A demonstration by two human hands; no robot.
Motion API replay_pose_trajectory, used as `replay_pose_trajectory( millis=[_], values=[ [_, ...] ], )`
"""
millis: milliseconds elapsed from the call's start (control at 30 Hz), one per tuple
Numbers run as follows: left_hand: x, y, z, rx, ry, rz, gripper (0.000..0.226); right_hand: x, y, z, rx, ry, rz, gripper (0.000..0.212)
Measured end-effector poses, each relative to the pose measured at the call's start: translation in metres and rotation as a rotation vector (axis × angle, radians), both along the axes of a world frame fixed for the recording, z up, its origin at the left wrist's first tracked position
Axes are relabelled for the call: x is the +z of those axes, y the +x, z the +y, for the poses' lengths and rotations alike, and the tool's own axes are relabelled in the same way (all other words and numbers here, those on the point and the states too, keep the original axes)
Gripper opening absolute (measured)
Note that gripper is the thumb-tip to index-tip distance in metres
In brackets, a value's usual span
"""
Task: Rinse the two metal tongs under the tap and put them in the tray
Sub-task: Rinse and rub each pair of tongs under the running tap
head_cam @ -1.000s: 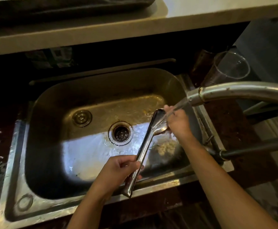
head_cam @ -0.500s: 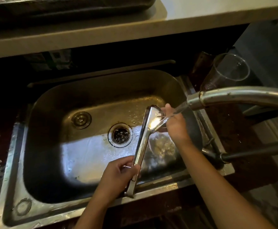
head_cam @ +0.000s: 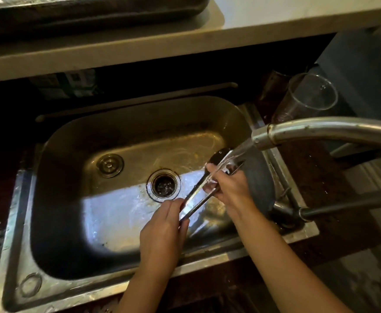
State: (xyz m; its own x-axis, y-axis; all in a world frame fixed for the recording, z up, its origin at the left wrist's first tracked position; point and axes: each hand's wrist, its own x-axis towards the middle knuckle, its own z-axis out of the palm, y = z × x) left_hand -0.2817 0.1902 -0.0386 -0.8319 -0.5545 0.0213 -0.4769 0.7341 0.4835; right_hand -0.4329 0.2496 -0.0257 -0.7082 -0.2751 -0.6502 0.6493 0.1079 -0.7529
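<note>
metal tongs (head_cam: 198, 195) run between gripping left hand (head_cam: 162, 231) and pinching right hand (head_cam: 230, 186).

The left hand (head_cam: 162, 231) has slid up the tongs (head_cam: 198, 195), covering their end; the tongs now tilt toward the tap (head_cam: 298, 132)

A single head-worn camera looks steeply down and forward from above the near edge of the sink (head_cam: 15, 222), which fills the middle and lower left of the frame at a slight tilt. The view is close and wide-angle, so straight edges bow toward the borders. Both forearms enter from the bottom edge, and the tap (head_cam: 320, 129) reaches in from the right edge. A pale counter (head_cam: 275, 16) crosses the top, with a tray (head_cam: 94, 12) cut off at the upper left.
</note>
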Motion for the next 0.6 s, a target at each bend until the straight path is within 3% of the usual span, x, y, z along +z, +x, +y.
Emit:
replay_pose_trajectory(
  millis=[67, 167, 200, 300, 433, 533, 600],
  values=[
    [0.0, -0.005, -0.006, 0.059, 0.304, -0.042, 0.031, -0.002, 0.002, 0.004, -0.037, -0.056, 0.013, 0.036],
    [0.0, -0.01, -0.03, 0.046, 0.928, -0.146, 0.009, -0.003, 0.003, 0.012, -0.032, -0.16, -0.06, 0.029],
    [0.002, -0.011, -0.039, -0.001, 1.024, -0.193, 0.016, -0.002, 0.003, 0.013, -0.022, -0.212, -0.104, 0.024],
    [0.003, -0.014, -0.059, -0.088, 1.211, -0.277, 0.022, -0.002, 0.0, 0.017, 0.025, -0.387, -0.208, 0.016],
    [-0.002, -0.011, -0.055, -0.068, 1.404, -0.268, 0.017, -0.007, -0.004, 0.022, 0.16, -0.488, -0.233, 0.023],
    [-0.005, -0.006, -0.043, -0.065, 1.497, -0.213, 0.021, -0.012, -0.006, 0.019, 0.219, -0.304, -0.102, 0.027],
    [-0.007, -0.004, -0.035, -0.019, 1.457, -0.18, 0.018, -0.017, -0.006, 0.018, 0.279, -0.042, 0.076, 0.051]
  ],
)
